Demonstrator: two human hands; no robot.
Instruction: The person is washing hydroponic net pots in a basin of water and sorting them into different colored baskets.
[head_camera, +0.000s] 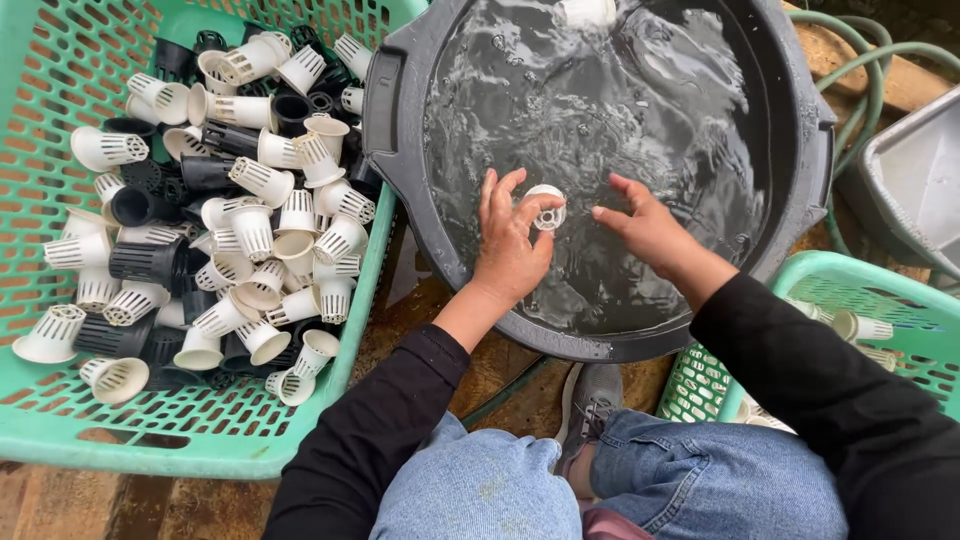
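Small white slotted net cup (546, 207) sits at frame centre, over the water in the black round tub (800, 150), pinched at its rim by the left hand (512, 245), other fingers fanned out. Right hand (645, 228) hovers just right of the cup, fingers loosely spread, holding nothing, not touching it. Green slotted basket (60, 60) at left holds a heap of white and black net cups (240, 230); second green basket (900, 290) at lower right, green hose (865, 70) and grey tray (920, 180) at upper right.
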